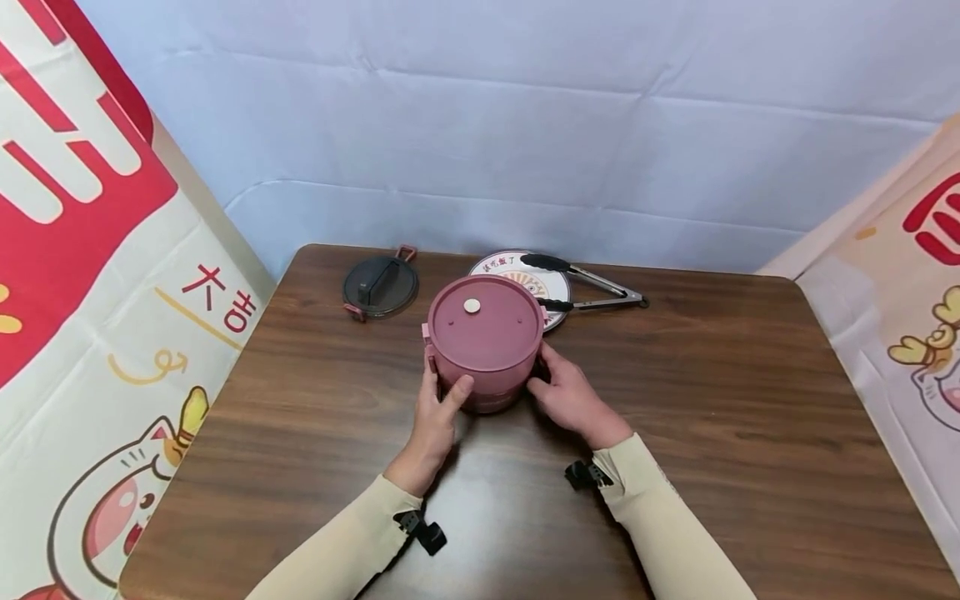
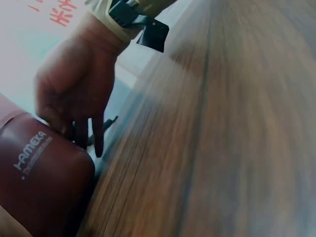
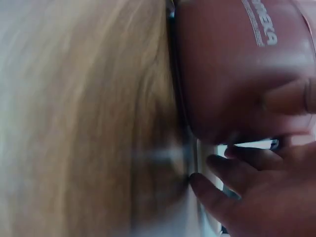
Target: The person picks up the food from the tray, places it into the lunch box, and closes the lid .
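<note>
A dark pink lidded pot (image 1: pixel 489 325) stands in front of me at mid-table, with a pale round knob on its flat lid and clips at its sides. In the head view my left hand (image 1: pixel 435 421) holds the pot's left side, thumb bent across its front. My right hand (image 1: pixel 573 396) is at the opposite side. The right wrist view shows that hand's thumb on the pot's (image 3: pixel 237 74) front, the other fingers stretched out beside it. In the left wrist view, the right hand (image 2: pixel 79 84) reaches past the lettered pot wall (image 2: pixel 44 173).
A dark round lid (image 1: pixel 386 287) with a handle and reddish clips lies at the back left. Behind the pot is a patterned plate (image 1: pixel 498 263) with black-handled tongs (image 1: pixel 600 287) across it. The wooden table (image 1: pixel 720 417) meets hanging cloths at its back and sides.
</note>
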Demonstrator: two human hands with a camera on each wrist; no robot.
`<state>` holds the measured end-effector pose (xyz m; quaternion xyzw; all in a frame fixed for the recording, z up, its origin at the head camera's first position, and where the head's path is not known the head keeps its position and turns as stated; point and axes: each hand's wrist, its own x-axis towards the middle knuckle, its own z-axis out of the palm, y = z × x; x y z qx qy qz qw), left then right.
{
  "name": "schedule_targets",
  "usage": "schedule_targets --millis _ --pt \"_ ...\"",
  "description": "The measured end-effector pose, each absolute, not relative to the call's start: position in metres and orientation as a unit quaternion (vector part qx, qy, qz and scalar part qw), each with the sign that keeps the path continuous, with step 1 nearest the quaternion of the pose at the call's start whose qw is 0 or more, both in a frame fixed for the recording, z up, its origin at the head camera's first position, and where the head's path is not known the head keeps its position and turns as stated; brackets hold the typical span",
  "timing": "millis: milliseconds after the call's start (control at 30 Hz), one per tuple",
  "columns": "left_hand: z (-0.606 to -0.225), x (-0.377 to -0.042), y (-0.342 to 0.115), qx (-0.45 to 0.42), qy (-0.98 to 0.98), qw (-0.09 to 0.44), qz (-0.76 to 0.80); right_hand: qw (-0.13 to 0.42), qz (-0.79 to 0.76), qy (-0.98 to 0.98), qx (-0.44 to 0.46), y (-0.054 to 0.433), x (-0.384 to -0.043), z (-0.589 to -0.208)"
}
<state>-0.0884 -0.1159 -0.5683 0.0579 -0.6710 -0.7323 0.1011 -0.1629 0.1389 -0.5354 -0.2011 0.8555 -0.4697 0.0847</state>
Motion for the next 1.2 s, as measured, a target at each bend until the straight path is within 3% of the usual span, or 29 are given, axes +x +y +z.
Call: schedule_targets --millis 133,200,267,333,500,600,900,1000,1100,1200 --pt "-0.518 -0.093 -0.138 0.048 -0.725 0.176 -0.665 0.091 -0.483 0.848 -0.197 0.145 -0.165 -0.542" --pt "-0.481 -0.111 -0.159 0.034 -0.767 0.23 -0.598 0.099 -0.494 0.842 -0.195 0.148 -0.169 -0.547" --pt "-0.443 -0.137 -0.183 0.036 -0.832 0.241 -0.498 0.109 -0.506 0.833 -0.195 0.15 -0.175 -0.554" --pt "-0.426 -0.17 -0.21 0.041 -0.898 0.22 -0.378 0.123 -0.513 0.83 -0.182 0.151 -0.182 -0.562" --pt "-0.414 -0.224 -0.257 0.043 -0.984 0.014 -0.174 0.151 -0.518 0.825 -0.168 0.15 -0.193 -0.58" --pt "-0.418 -0.236 -0.273 0.049 -0.988 -0.045 -0.139 0.165 -0.52 0.82 -0.174 0.147 -0.195 -0.584" --pt "-0.434 -0.256 -0.277 0.055 -0.988 -0.053 -0.131 0.157 -0.51 0.829 -0.169 0.149 -0.193 -0.581" --pt "-0.428 -0.256 -0.278 0.034 -0.989 -0.032 -0.139 0.162 -0.496 0.835 -0.172 0.15 -0.193 -0.579" --pt "-0.399 -0.252 -0.275 -0.017 -0.986 -0.005 -0.168 0.169 -0.486 0.84 -0.171 0.149 -0.193 -0.58" --pt "-0.346 -0.246 -0.257 -0.085 -0.975 0.005 -0.207 0.165 -0.476 0.847 -0.17 0.149 -0.193 -0.579"
